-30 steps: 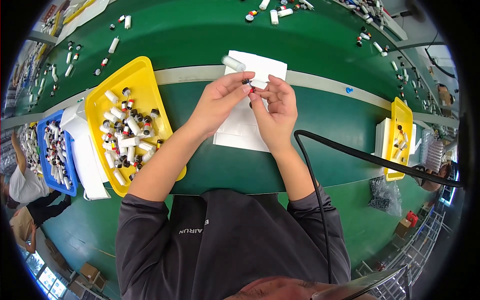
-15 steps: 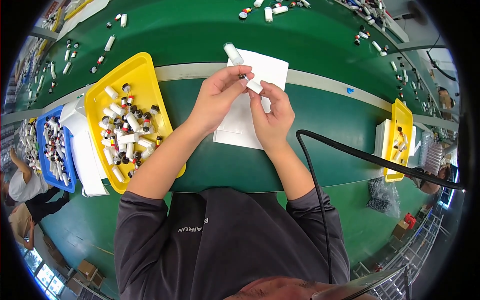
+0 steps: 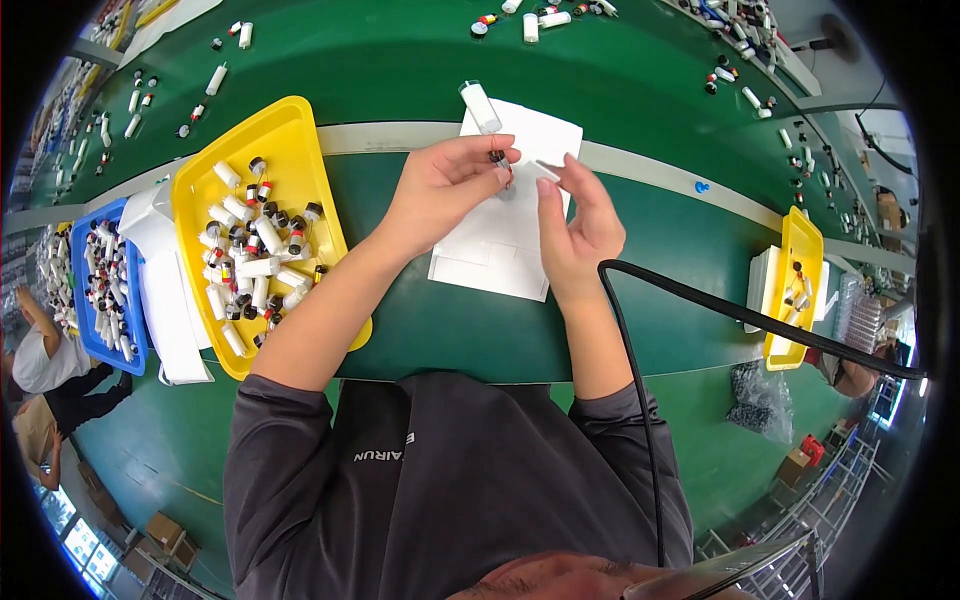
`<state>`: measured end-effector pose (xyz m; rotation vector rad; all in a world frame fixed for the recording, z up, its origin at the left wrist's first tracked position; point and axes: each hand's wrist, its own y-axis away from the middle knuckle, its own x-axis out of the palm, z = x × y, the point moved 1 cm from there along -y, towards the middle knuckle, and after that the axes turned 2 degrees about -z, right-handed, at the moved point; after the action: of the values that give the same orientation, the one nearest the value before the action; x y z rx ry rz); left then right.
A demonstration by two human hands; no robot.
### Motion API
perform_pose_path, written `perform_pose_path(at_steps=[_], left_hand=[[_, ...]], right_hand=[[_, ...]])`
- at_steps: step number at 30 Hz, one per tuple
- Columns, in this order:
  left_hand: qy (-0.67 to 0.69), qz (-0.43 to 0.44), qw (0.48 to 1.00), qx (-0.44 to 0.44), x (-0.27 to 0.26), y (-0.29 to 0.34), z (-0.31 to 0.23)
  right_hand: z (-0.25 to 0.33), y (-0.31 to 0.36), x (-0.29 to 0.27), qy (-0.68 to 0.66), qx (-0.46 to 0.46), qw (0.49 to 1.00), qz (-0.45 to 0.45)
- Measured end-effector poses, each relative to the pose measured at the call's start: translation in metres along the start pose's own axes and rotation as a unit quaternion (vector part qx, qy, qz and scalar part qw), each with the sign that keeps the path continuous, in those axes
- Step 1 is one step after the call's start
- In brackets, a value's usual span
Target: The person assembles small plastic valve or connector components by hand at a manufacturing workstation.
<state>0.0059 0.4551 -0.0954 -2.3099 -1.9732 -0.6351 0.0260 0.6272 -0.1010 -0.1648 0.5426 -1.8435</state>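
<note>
Between the thumb and fingers of my left hand (image 3: pixel 445 185) is a small black-capped piece with a red band (image 3: pixel 502 168). Just beyond those fingertips, a white cylinder in a clear sleeve (image 3: pixel 481 107) lies at the top of the white paper sheets (image 3: pixel 490 255). My right hand (image 3: pixel 582 222) is a short way to the right over the paper, thumb and forefinger near each other. A thin, pale piece (image 3: pixel 548 166) shows at its fingertips, too small to name and partly hidden.
A yellow tray (image 3: pixel 318 150) of white cylinders and black-capped pieces stands left, beside a blue tray (image 3: pixel 140 300). Loose parts lie on the green surface (image 3: pixel 380 70) beyond the pale rail. Another yellow tray (image 3: pixel 785 350) is at right. A black cable (image 3: pixel 720 297) arches near my right forearm.
My right hand has drawn away to the right from my left. The white piece between both hands no longer shows there; the red-banded piece is now exposed in my left fingers.
</note>
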Motion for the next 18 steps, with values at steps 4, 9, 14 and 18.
perform_pose_path(at_steps=[4, 9, 14, 18], left_hand=[[-0.022, 0.012, 1.000, 0.015, -0.002, 0.001, 0.000], [-0.033, 0.006, 0.999, 0.019, -0.006, -0.001, 0.002], [-0.097, 0.004, 0.995, 0.018, -0.005, -0.001, 0.005], [-0.120, -0.007, 0.992, 0.029, -0.006, 0.000, 0.008]], right_hand=[[-0.003, -0.017, -0.011, -0.004, 0.020, 0.990, 0.140], [0.004, -0.021, -0.008, -0.210, 0.216, 0.940, 0.162], [0.005, -0.023, -0.006, -0.150, 0.284, 0.925, 0.206], [0.005, -0.014, 0.007, -0.139, 0.262, 0.937, 0.183]])
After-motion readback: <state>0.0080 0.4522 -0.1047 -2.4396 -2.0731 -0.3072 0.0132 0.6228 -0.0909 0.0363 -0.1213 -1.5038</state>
